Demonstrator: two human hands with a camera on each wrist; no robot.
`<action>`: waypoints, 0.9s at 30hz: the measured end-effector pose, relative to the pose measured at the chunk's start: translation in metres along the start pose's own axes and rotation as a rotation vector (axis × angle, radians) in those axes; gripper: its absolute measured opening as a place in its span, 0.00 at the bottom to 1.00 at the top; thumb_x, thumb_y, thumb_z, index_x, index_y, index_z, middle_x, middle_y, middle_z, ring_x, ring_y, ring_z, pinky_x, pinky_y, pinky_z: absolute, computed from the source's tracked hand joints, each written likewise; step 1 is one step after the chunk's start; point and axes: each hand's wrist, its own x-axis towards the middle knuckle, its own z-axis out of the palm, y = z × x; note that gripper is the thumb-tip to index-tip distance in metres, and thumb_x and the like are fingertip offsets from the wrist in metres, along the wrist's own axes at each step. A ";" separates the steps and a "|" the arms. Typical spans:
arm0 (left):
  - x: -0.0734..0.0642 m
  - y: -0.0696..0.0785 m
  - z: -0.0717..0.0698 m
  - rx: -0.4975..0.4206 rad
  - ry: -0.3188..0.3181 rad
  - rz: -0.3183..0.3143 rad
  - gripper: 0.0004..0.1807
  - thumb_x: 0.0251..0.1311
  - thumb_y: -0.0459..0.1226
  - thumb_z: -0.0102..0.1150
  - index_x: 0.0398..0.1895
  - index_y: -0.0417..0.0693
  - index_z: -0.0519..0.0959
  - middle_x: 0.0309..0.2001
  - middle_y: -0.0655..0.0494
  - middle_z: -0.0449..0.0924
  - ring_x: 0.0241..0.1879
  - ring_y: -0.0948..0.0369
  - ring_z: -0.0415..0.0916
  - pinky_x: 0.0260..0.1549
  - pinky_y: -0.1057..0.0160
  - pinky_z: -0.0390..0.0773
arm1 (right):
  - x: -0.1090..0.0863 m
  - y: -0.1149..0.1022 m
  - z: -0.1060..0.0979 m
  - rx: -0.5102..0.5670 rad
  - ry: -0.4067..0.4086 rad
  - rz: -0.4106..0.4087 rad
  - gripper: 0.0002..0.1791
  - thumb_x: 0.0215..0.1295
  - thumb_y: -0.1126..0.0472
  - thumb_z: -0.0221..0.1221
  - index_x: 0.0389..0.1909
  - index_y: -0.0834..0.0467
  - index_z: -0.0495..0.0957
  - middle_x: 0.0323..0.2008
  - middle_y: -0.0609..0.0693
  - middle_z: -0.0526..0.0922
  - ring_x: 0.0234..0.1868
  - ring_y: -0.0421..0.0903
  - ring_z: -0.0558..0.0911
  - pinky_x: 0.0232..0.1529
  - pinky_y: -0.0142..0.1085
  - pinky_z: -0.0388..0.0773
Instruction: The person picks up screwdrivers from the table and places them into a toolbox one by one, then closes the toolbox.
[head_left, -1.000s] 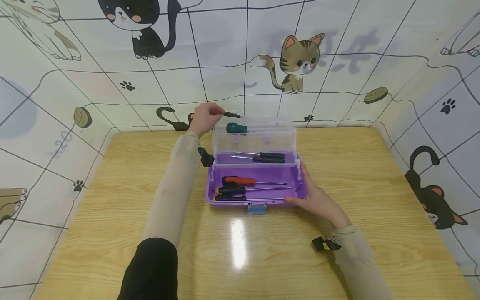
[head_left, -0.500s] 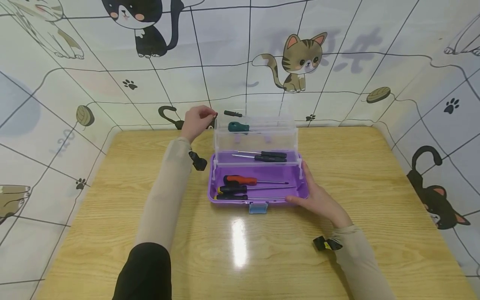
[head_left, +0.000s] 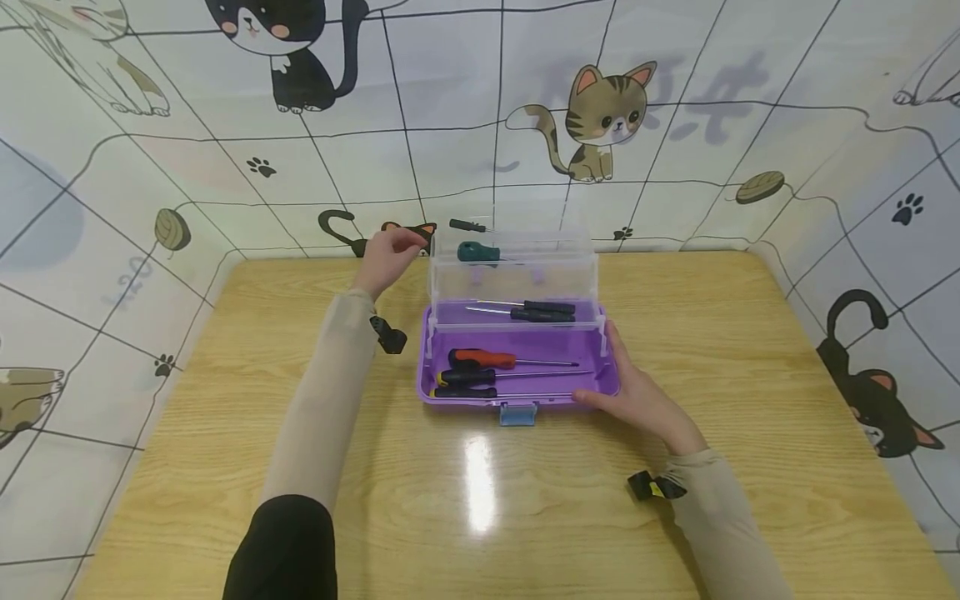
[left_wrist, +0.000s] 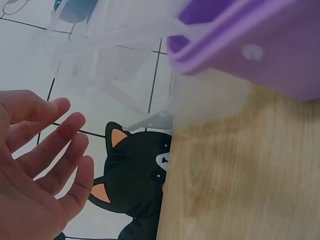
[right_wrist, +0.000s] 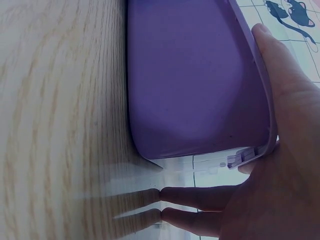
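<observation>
A purple toolbox stands open on the table, its clear lid and tray raised at the back. My right hand grips its right end, thumb over the front rim; two fingertips reach down to the tabletop in the right wrist view. Behind the box's left back corner, my left hand hovers with nothing in it, fingers loosely bent. A small black-handled screwdriver and a green-handled screwdriver lie in the clear upper part. Inside the purple base are a red-and-black screwdriver and a black-and-yellow screwdriver.
Two slim black-handled screwdrivers, one with its handle to the right, lie behind the clear tray's front edge. Another black screwdriver lies along the box's front wall. A blue latch hangs at the front. Cat-print walls border the wooden table.
My left hand let go of the small black screwdriver, leaving it in the clear upper part, and drew back to the left and down. The right hand keeps its grip on the toolbox.
</observation>
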 end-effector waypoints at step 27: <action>-0.049 -0.042 0.004 0.017 -0.148 0.078 0.11 0.65 0.30 0.54 0.48 0.32 0.79 0.50 0.41 0.79 0.50 0.47 0.75 0.50 0.50 0.74 | 0.001 0.001 0.001 0.014 0.001 -0.014 0.66 0.56 0.40 0.66 0.75 0.52 0.24 0.69 0.75 0.50 0.61 0.76 0.63 0.58 0.66 0.62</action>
